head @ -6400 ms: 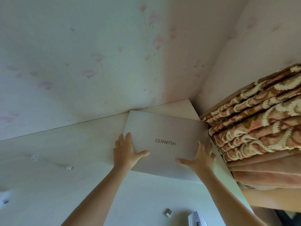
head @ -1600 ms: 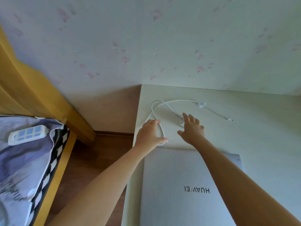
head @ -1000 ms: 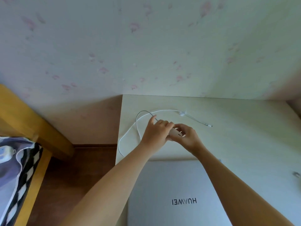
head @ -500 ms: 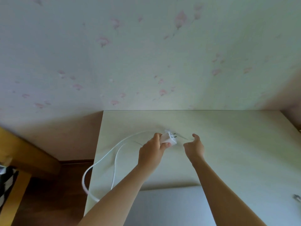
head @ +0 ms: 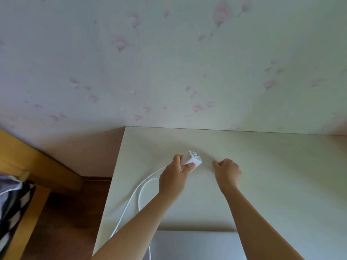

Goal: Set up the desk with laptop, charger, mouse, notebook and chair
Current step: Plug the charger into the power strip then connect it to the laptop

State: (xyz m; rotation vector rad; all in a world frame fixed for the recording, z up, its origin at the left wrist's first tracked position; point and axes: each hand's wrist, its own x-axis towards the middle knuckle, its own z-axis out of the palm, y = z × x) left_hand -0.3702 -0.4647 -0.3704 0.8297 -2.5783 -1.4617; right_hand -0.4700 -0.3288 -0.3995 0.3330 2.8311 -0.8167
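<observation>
The left hand (head: 173, 177) grips the white charger (head: 191, 160): its fingers (head: 177, 158) wrap the far side of the block and the thumb presses the near face, so the plug prongs stick out beyond the fingertips, pointing toward the wall (head: 169, 62). The block is lifted just above the desk (head: 281, 175), near its back left corner. From under the palm the white cable (head: 131, 199) trails back in two strands, loops toward the desk's left edge and runs down past the wrist. The right hand (head: 228, 170) hovers just beside the charger, on its right, with its fingers curled in; whether they pinch a thin end of the cable is too small to tell. The closed grey laptop (head: 197, 244) lies behind both wrists, at the near edge.

The charger looks small, light and rigid, with smooth plastic sides that could slip, so a hold across its flat faces, clear of the prongs, suits it best. The cable is soft and limp; it will drag and snag on the desk edge, and is best gathered near its end, not pulled by the joint at the block.
</observation>
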